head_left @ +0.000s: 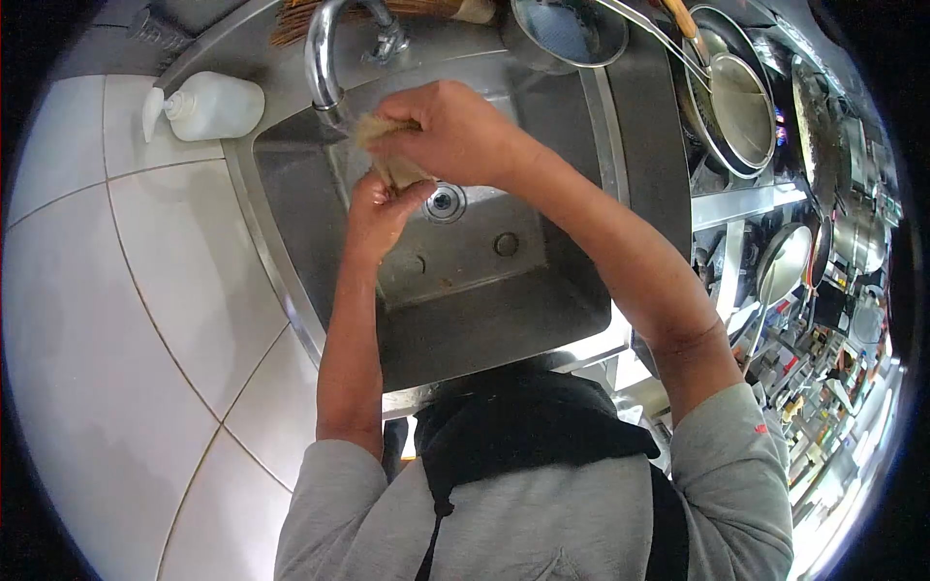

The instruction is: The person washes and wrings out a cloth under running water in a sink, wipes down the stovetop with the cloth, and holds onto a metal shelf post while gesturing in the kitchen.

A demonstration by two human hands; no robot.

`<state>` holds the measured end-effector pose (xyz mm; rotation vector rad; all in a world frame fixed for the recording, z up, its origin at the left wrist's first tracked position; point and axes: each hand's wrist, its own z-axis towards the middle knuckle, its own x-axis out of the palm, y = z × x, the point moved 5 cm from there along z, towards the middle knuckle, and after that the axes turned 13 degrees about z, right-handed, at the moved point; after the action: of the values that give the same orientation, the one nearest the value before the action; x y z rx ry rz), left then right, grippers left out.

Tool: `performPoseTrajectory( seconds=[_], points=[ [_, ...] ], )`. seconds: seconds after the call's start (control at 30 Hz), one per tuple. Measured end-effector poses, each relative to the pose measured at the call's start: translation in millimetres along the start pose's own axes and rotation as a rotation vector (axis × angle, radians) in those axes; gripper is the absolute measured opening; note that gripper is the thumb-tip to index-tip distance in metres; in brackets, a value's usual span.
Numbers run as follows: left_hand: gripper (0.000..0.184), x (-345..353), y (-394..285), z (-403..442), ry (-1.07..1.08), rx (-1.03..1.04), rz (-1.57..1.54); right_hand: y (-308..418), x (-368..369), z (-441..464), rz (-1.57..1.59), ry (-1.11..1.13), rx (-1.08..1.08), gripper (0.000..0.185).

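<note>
Both of my hands are raised over a steel sink (465, 334), just below the mouth of a curved chrome faucet (323, 68). Between them is a tan, rough-looking piece (397, 172), soft and bunched; whether it is a cloth or a scouring pad I cannot make out. My right hand (453, 134) grips its upper part with curled fingers, close to the spout. Lower down, my left hand (378, 215) pinches the bottom end, thumb toward the drain (445, 202). My fingers partly hide the piece.
A white pump bottle (218, 106) lies on the tiled counter (184, 261) at left. Behind the faucet are brown bristles (295, 21). A pot (570, 34) stands at the sink's back right corner. Strainers (742, 111) and pans (785, 261) crowd the right side.
</note>
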<state>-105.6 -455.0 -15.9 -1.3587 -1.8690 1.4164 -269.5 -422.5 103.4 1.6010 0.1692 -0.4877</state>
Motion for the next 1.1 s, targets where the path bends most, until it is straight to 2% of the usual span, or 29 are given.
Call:
performPoseTrajectory(
  seconds=[0.1, 0.17, 0.23, 0.27, 0.3, 0.33, 0.4, 0.43, 0.5, 0.53, 0.6, 0.63, 0.67, 0.7, 0.73, 0.77, 0.8, 0.83, 0.9, 0.93, 0.97, 1.0, 1.03, 1.07, 1.1],
  points=[
    [0.022, -6.1, 37.7, -7.7, -0.117, -0.005, 0.107, -6.3, -10.6, 4.2, 0.216, -0.095, -0.072, 0.028],
    [0.024, -17.7, 33.3, -22.2, -0.177, -0.052, 0.042, -20.4, -33.4, 7.6, 0.314, -0.156, -0.082, 0.027],
    [0.026, -18.6, 28.9, -27.2, -0.230, -0.107, -0.024, -43.8, -51.0, 6.2, 0.284, -0.238, 0.234, 0.029],
    [0.029, -16.0, 23.8, -19.9, -0.289, -0.025, -0.549, -46.3, -43.5, 4.8, 0.283, -0.238, 0.231, 0.029],
    [0.033, -15.1, 20.6, -11.1, -0.336, 0.064, -1.073, -48.9, -22.6, 3.2, 0.076, -0.160, 0.182, 0.030],
    [0.033, -12.6, 25.5, 1.4, -0.338, 0.066, -1.070, -51.3, 2.5, 0.2, -0.128, -0.081, 0.132, 0.032],
    [0.038, 5.3, 44.3, 26.0, -0.178, -0.048, -1.384, -29.9, 62.1, -20.9, -0.255, -0.057, -0.214, 0.033],
    [0.038, 7.8, 45.4, 29.3, -0.178, -0.048, -1.384, -17.4, 73.0, -29.8, -0.255, -0.057, -0.214, 0.033],
    [0.037, 25.2, 17.9, 28.3, 0.443, 0.277, -1.577, -5.2, 95.9, -42.7, -0.362, 0.206, -0.139, 0.036],
    [0.037, 31.1, 2.2, 24.2, 0.440, 0.267, -1.578, -10.4, 93.3, -37.2, -0.355, 0.206, -0.133, 0.036],
    [0.035, 34.4, 14.0, 23.7, -0.243, -0.314, -1.318, -46.4, 67.0, -7.1, -0.454, 0.086, 0.235, 0.046],
    [0.035, 32.4, 18.4, 22.2, -0.241, -0.320, -1.314, -51.9, 60.4, -1.7, -0.411, 0.123, 0.287, 0.050],
    [0.038, 33.0, 14.8, 24.9, -0.004, -0.242, -1.357, -53.7, 71.3, -10.3, -0.409, 0.118, 0.290, 0.050],
    [0.042, 32.2, 7.5, 28.9, 0.230, -0.150, -1.390, -50.8, 91.1, -20.8, -0.509, 0.069, 0.092, 0.052],
    [0.042, 27.9, 8.1, 34.2, 0.228, -0.143, -1.393, -39.6, 98.7, -25.4, -0.605, 0.024, -0.107, 0.054],
    [0.041, 26.1, 17.1, 36.4, 0.140, -0.253, -1.374, -46.6, 96.1, -22.8, -0.604, 0.029, -0.105, 0.054],
    [0.040, 26.2, 26.9, 32.1, 0.054, -0.374, -1.348, -55.7, 89.0, -16.6, -0.542, 0.130, 0.072, 0.052],
    [0.040, 25.0, 26.3, 30.8, 0.055, -0.379, -1.345, -66.1, 80.9, -9.6, -0.479, 0.223, 0.242, 0.051],
    [0.037, 6.1, 22.7, 37.8, -0.130, -0.198, -1.172, -71.9, 51.6, 6.5, -0.424, 0.150, 0.205, 0.051],
    [0.037, -3.8, 20.4, 35.4, -0.135, -0.208, -1.175, -72.9, 39.4, 7.8, -0.362, 0.087, 0.183, 0.051],
    [0.031, -27.1, 15.7, 34.4, -0.213, -0.142, -0.997, -75.5, 36.8, 8.3, -0.216, 0.184, 0.204, 0.048],
    [0.026, -45.7, 7.5, 35.7, -0.283, -0.067, -0.816, -57.8, 23.8, 7.2, -0.217, 0.187, 0.202, 0.048],
    [0.026, -51.5, 3.0, 36.9, -0.286, -0.057, -0.818, -31.9, 15.8, 2.8, -0.277, 0.349, 0.179, 0.046],
    [0.024, -55.7, -4.7, 34.4, -0.271, 0.002, -0.611, -18.6, 13.7, -3.2, -0.334, 0.510, 0.160, 0.045],
    [0.021, -56.8, -12.2, 30.2, -0.254, 0.058, -0.403, -19.4, 10.9, -4.5, -0.335, 0.507, 0.161, 0.045]
  ],
)
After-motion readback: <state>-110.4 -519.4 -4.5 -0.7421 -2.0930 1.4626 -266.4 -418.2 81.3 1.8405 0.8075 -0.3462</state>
